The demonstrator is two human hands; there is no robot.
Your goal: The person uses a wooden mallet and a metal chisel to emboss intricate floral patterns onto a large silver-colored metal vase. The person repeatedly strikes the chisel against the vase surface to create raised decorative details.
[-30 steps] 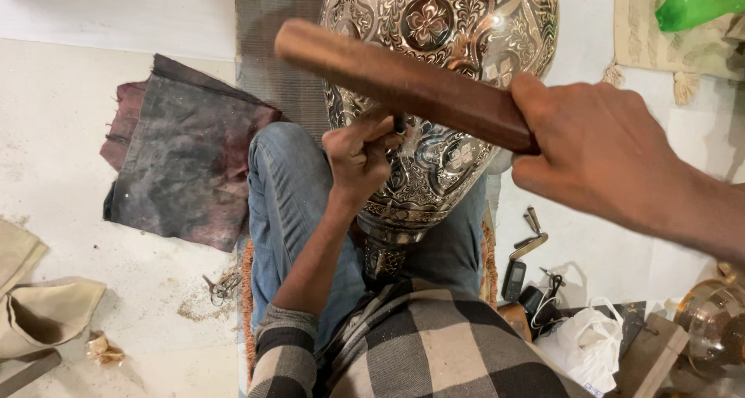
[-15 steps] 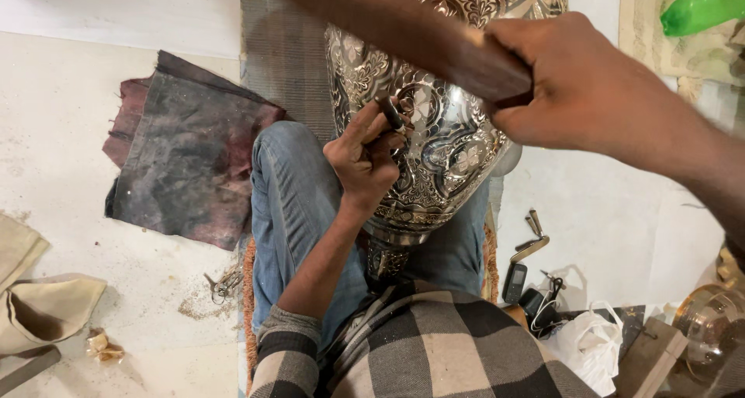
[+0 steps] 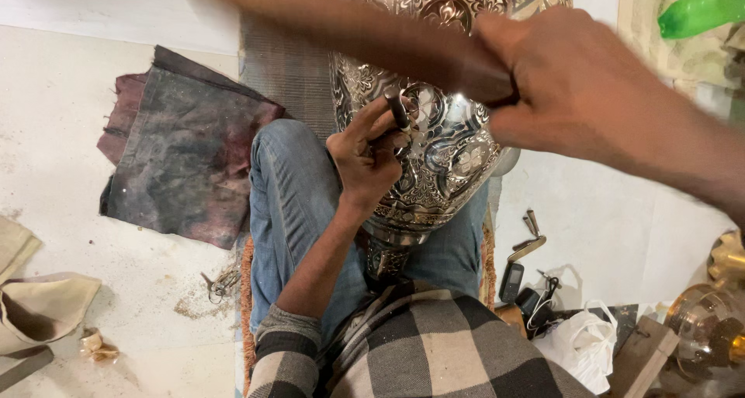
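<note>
Pinching a small punch (image 3: 399, 111) in my left hand (image 3: 365, 154), I am pressing its tip against the engraved metal vase (image 3: 434, 157) lying across my lap, while my right hand (image 3: 574, 95) is gripping a blurred wooden mallet (image 3: 365, 33) just above.

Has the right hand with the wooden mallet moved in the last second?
Yes. The right hand has risen up the frame, higher against the engraved vase.
</note>
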